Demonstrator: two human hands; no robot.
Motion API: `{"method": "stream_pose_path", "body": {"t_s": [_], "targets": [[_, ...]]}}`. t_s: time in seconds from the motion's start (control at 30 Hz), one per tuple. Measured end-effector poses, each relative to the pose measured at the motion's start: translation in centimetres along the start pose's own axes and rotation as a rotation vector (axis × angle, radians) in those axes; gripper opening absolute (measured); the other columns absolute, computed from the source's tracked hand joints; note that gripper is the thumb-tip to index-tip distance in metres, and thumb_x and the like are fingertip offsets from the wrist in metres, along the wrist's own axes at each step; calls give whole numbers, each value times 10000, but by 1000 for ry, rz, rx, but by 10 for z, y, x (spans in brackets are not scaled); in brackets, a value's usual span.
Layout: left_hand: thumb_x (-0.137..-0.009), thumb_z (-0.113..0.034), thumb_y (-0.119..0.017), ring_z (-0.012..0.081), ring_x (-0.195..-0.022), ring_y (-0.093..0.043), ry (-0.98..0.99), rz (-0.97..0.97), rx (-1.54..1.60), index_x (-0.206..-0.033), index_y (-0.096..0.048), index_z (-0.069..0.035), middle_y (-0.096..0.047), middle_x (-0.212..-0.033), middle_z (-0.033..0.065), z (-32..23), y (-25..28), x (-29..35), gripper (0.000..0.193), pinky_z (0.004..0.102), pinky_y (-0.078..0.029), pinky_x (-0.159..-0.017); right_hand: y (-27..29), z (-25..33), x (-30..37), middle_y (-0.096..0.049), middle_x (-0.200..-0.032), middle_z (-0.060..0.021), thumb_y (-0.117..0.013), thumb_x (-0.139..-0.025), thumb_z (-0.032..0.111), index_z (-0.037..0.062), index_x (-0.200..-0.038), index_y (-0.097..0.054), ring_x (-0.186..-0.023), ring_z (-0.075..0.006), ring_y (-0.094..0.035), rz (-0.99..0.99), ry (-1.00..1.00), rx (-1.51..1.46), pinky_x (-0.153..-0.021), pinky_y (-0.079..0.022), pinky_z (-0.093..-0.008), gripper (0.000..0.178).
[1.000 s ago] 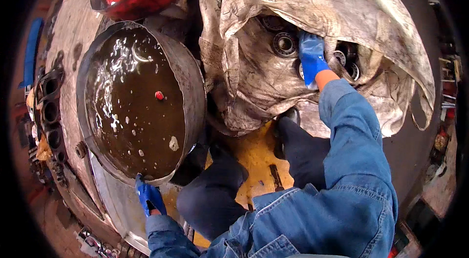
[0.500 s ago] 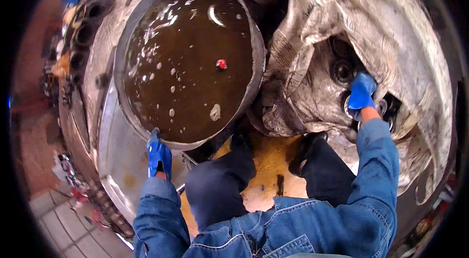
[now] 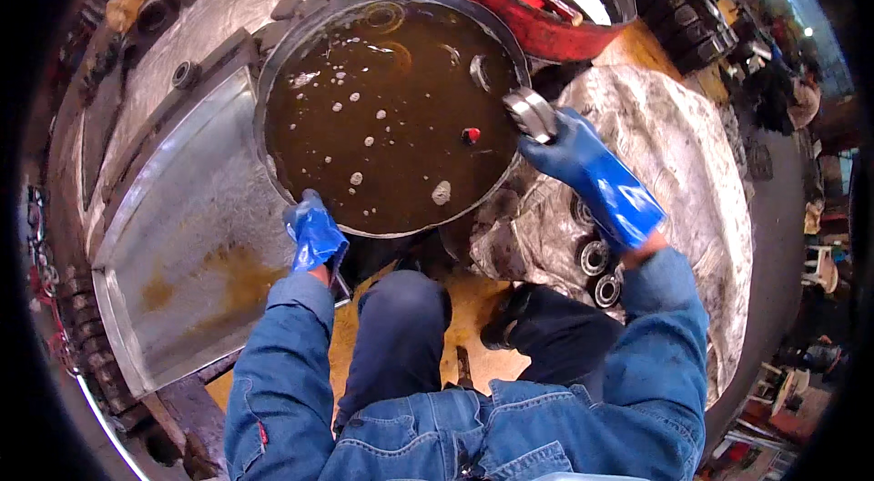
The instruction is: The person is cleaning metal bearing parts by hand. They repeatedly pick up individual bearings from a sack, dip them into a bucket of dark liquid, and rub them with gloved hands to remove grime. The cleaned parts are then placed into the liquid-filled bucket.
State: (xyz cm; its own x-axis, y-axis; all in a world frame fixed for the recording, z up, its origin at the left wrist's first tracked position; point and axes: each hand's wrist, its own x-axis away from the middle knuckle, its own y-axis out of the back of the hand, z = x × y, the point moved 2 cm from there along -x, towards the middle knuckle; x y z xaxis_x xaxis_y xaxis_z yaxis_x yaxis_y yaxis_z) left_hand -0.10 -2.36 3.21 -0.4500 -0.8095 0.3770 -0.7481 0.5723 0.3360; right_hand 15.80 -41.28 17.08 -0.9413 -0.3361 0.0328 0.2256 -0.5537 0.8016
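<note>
My blue-gloved right hand (image 3: 572, 149) reaches forward, fingers closed on a shiny steel ring (image 3: 531, 115), withdrawn from the stained whitish fabric sack (image 3: 669, 140).

fisheye camera | from wearer's head | facing down | near, wide field

Shiny metal bearing (image 3: 531, 116), glossy gloves (image 3: 601, 173), perhaps rubber; dull metal tray (image 3: 211, 185) at nine o'clock, creased cloth sack (image 3: 669, 140) at three.
</note>
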Motion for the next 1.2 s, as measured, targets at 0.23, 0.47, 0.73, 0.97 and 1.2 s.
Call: {"method": "stream_pose_path", "body": {"t_s": [0.23,0.47,0.73,0.97,1.2], "targets": [[-909,-269,-640,329,-849,-670,1,-205,-139,-1078,-656,98,-713,-998,218,18,-15,-20,404,433,-529,-752,-65,46,-158,-703,-1002,-194,-707,-799,304,74,-1088,-667,-929,-365,-689,20,178,739,-805,-552,-473,372],[-963,-210,-579,313,-853,-692,-47,-26,-221,-1088,-652,42,-717,-947,167,30,-16,-20,291,401,-543,-709,-43,-11,-170,-692,-840,-171,-705,-826,294,72,-1032,-659,-835,-376,-684,-502,370,693,-729,-537,-498,306],[-938,-72,-510,330,-1043,-669,-263,322,-445,-1202,-615,24,-695,-1114,212,20,-12,-25,301,394,-521,-896,93,-210,47,-727,-859,-188,-687,-806,452,23,-999,-732,-789,-292,-703,-38,-273,305,-764,-537,-429,473],[-1004,-328,-493,220,-1197,-552,-8,405,-207,-1365,-542,23,-590,-1373,105,-7,-12,2,506,339,-403,-1052,-44,-354,234,-716,-973,-193,-721,-859,407,7,-1053,-705,-986,-274,-683,50,-772,252,-842,-518,-409,445],[-1024,-333,-458,185,-1006,-613,145,360,-320,-1274,-598,-107,-654,-1195,85,-23,-23,36,365,298,-489,-820,-109,-435,208,-671,-1238,-134,-849,-602,425,60,-1328,-600,-1104,-299,-678,216,-1085,698,-861,-557,-435,850]]}}
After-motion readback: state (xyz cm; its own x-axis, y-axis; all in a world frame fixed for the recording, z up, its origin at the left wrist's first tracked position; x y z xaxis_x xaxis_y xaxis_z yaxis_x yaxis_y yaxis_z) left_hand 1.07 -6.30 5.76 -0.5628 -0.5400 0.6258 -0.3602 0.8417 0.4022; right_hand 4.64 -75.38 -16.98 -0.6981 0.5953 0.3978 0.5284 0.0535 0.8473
